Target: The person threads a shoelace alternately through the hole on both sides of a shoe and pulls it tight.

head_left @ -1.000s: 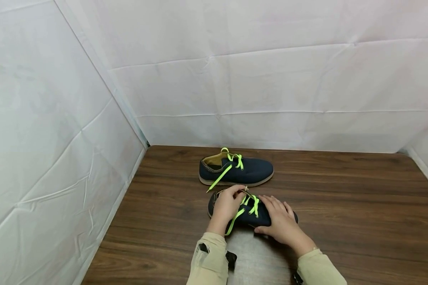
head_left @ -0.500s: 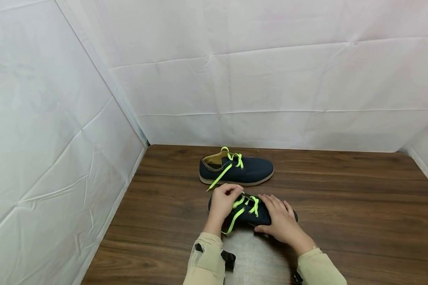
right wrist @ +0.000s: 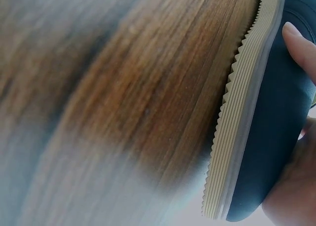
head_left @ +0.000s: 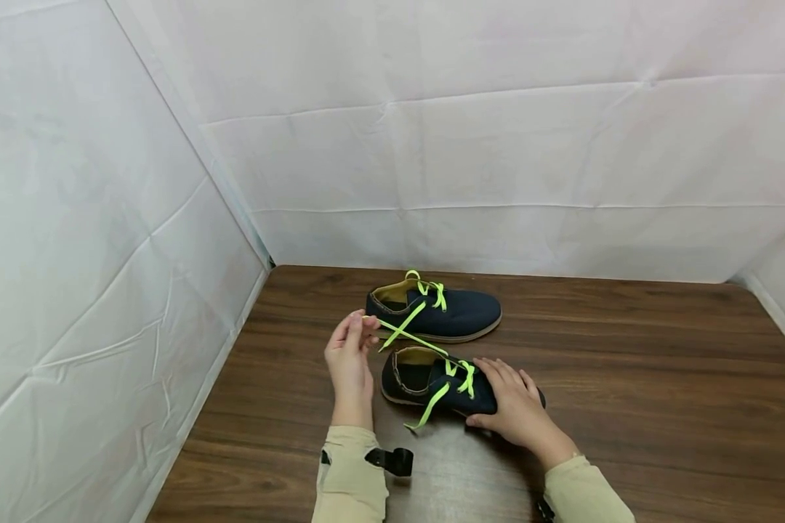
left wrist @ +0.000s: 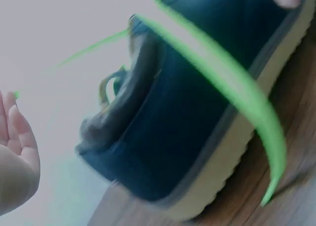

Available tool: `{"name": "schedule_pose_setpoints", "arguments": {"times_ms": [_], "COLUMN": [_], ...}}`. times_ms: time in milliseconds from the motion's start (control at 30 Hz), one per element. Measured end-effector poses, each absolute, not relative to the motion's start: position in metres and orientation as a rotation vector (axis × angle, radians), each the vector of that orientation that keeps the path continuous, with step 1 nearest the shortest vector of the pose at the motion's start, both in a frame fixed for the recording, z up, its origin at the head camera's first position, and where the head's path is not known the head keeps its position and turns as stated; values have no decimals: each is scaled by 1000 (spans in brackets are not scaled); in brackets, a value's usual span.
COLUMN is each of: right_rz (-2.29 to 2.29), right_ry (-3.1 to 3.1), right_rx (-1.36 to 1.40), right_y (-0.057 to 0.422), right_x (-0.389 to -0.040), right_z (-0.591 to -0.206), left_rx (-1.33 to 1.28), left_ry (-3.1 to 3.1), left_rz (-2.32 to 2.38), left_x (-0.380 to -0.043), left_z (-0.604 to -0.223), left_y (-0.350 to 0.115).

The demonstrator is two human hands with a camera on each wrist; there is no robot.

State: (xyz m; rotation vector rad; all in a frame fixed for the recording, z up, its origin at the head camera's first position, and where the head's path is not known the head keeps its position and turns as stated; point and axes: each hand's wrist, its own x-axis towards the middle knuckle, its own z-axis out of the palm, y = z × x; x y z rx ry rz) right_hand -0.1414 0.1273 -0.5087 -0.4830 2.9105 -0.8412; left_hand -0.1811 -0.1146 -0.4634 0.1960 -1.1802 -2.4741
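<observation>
In the head view a navy shoe (head_left: 482, 392) with a pale sole stands upright on the wooden table, toe to the right. My right hand (head_left: 515, 407) grips its toe; in the right wrist view the thumb (right wrist: 302, 50) lies on the shoe's side. My left hand (head_left: 351, 359), left of the shoe, pinches the end of a neon-green shoelace (head_left: 415, 338), which runs taut from the eyelets. The other lace end (left wrist: 237, 90) hangs loose over the shoe's near side, its tip near the table. The right fingers hide part of the toe.
Behind stands the matching navy shoe (head_left: 467, 312), its green laces loosely crossed and one end hanging down its side. The held lace passes in front of it. White fabric walls (head_left: 497, 160) enclose the brown table (head_left: 654, 392) at the back and sides.
My left hand has moved left and away from the shoe, drawing the lace out straight and uncovering the shoe's opening. My right hand stays on the toe.
</observation>
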Motion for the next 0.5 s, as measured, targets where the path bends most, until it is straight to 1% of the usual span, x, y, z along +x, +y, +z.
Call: {"name": "schedule_pose_setpoints", "arguments": {"times_ms": [200,333,400,500], "right_rz": [-842,-841,-838,-827], "right_ry": [2895,2893,2899,2907], "right_rx": [-483,-494,-492,-487], "right_y": [126,125,126,128], "right_x": [-143,-145,-145,-145], "right_z": [-511,-510,-510,-510], "left_rx": [294,299,296,333], "left_ry": [-1130,-1148,-1298,-1751], "left_rz": [-2426,-2409,-2394,-2266], "left_x": [-177,-177,-178,-178], "left_z": [-465,-469,-473,-482], "left_y": [-127,-130,-133,-137]}}
